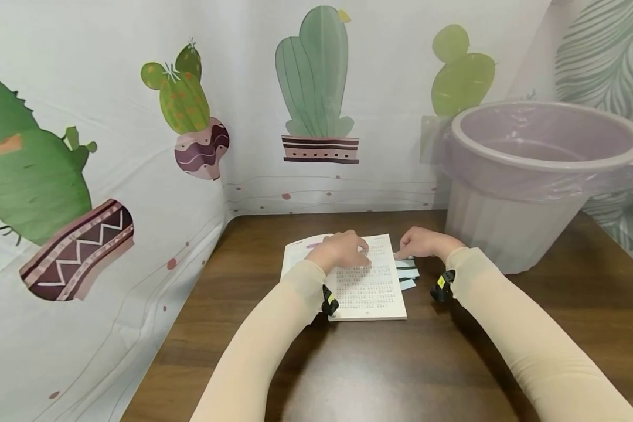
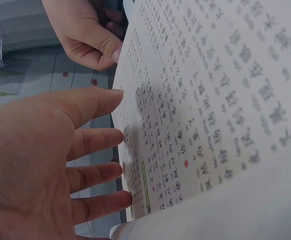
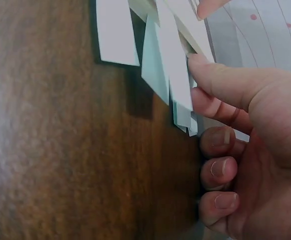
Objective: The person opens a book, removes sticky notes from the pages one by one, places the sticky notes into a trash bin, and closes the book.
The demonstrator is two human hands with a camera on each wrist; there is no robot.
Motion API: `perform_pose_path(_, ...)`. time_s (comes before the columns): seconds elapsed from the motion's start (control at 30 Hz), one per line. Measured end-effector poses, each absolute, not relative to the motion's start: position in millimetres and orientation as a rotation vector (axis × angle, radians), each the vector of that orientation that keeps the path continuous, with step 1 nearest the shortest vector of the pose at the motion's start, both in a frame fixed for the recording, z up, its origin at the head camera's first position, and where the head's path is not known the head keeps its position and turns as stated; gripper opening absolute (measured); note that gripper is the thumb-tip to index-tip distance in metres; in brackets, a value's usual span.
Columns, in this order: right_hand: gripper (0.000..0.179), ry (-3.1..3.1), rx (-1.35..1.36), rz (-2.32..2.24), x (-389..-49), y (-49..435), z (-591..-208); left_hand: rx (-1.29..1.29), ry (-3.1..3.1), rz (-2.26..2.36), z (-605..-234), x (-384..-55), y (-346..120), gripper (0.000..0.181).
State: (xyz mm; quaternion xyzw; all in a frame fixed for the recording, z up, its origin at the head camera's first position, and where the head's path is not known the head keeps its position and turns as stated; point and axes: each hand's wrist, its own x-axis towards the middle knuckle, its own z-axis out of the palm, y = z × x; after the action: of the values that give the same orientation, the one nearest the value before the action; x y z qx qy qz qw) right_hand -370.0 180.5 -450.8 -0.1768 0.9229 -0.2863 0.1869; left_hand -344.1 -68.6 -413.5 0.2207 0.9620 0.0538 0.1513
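Observation:
An open book (image 1: 369, 290) with printed pages lies on the wooden table. Several pale blue-white paper strips (image 1: 408, 273) stick out from its right side; in the right wrist view, these strips (image 3: 116, 35) hang past the page edges. My left hand (image 1: 343, 251) is over the book, its fingers fairly straight and reaching to the page in the left wrist view. My right hand (image 1: 421, 242) is at the book's right edge. Its thumb (image 3: 220, 80) and curled forefinger pinch the page edge beside the strips. What lies between those fingertips is partly hidden.
A large pale bin (image 1: 511, 223) lined with a clear bag stands at the back right of the table (image 1: 348, 369). Behind it hangs a cactus-print cloth (image 1: 395, 76). Black wrist cameras sit under both wrists.

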Motion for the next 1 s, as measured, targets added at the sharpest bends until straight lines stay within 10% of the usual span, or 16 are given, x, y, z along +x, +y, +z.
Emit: perform_pose_path(1.0, 0.032, 2.613, -0.502, -0.775, -363.6, 175.2, -448.6, 0.639, 2.703, 0.223, -414.5, -338.6, -72.3, 0.056)
